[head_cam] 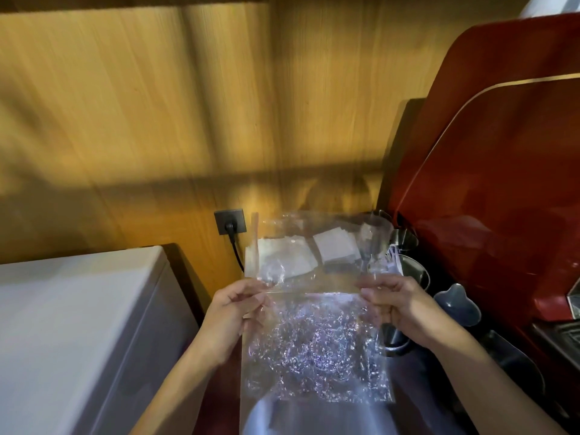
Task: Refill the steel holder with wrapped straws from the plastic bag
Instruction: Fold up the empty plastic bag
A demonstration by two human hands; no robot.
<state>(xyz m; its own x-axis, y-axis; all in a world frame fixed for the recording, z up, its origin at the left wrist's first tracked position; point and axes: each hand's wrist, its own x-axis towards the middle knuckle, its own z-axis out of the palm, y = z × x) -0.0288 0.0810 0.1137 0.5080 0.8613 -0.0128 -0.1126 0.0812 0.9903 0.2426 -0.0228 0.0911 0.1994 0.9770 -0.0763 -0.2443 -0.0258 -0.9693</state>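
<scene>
I hold a clear, crinkled plastic bag (314,340) upright in front of me with both hands. My left hand (232,312) pinches its left edge and my right hand (398,306) pinches its right edge, about halfway up. The bag looks flat and see-through; I cannot tell whether any straws are inside it. Behind the bag, white wrapped packets (335,246) show through the plastic. Steel cups (414,268) stand at the right, just behind my right hand; one of them holds white wrapped ends (394,255).
A white appliance top (78,324) fills the left. A red machine (489,183) stands at the right, with a dark heart-shaped dish (455,302) beside it. A wall socket with a black cable (230,224) sits on the wooden wall (157,105).
</scene>
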